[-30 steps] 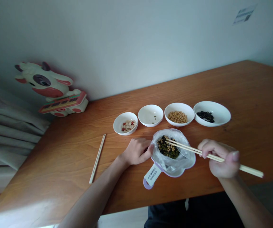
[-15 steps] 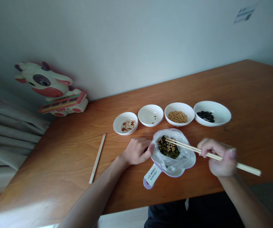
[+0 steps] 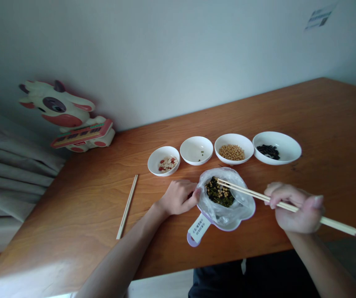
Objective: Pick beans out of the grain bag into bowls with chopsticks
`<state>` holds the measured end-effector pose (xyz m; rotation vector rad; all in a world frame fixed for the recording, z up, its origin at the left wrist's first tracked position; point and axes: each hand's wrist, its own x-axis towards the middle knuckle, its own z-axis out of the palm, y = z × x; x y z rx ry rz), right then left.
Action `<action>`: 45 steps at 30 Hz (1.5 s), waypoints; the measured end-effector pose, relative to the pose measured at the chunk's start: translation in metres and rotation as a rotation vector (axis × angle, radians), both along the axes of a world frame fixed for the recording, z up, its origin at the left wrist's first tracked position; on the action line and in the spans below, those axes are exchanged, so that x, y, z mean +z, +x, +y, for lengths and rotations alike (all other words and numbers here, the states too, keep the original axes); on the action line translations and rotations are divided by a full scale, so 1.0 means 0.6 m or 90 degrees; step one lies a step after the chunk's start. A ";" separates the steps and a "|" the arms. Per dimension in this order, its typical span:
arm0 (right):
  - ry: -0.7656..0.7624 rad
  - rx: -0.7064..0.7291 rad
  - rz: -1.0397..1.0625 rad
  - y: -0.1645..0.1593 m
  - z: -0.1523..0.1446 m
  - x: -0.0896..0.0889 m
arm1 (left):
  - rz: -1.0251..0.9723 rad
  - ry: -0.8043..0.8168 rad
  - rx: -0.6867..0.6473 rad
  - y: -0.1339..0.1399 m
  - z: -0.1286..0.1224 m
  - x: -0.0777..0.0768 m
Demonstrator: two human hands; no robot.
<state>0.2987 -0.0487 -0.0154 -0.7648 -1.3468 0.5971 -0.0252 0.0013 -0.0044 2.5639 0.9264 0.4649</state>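
My right hand (image 3: 298,209) is closed round a pair of light wooden chopsticks (image 3: 252,193), whose tips touch the mixed beans (image 3: 220,194), green, yellow and dark, in a clear plastic bag (image 3: 236,179). That bag lines a purple-rimmed dish (image 3: 232,227) with a labelled handle pointing toward me. At the dish's left edge, my left hand (image 3: 180,198) pinches the bag and rim between thumb and fingers. Behind the dish stand white bowls: one of yellow beans (image 3: 232,152), one of black beans (image 3: 268,152), and one with a few green bits (image 3: 201,156).
A white bowl (image 3: 153,162) of pale and reddish pieces ends the row on the left. A second pair of chopsticks (image 3: 127,207) lies on the wooden table (image 3: 81,219). Against the wall stands a cow-shaped toy keyboard (image 3: 72,120), beside a grey curtain (image 3: 7,178).
My right hand has shifted right and toward me along with the chopsticks, whose tips are still among the beans. My left hand and the dish have stayed put.
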 end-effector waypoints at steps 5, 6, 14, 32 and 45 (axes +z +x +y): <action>0.094 -0.062 0.050 0.019 0.001 -0.008 | 0.004 -0.001 0.003 0.000 0.000 0.000; 0.113 -0.061 0.066 0.024 0.003 -0.010 | 0.004 0.001 0.003 -0.001 0.000 0.000; 0.028 -0.235 0.189 0.029 0.018 -0.001 | 0.007 0.013 0.002 -0.001 0.000 -0.001; 0.093 -0.071 0.056 0.022 0.007 -0.007 | 0.007 0.016 0.003 0.000 0.000 -0.001; 0.043 0.050 -0.004 0.011 0.000 -0.001 | -0.001 0.000 -0.001 -0.001 0.000 -0.002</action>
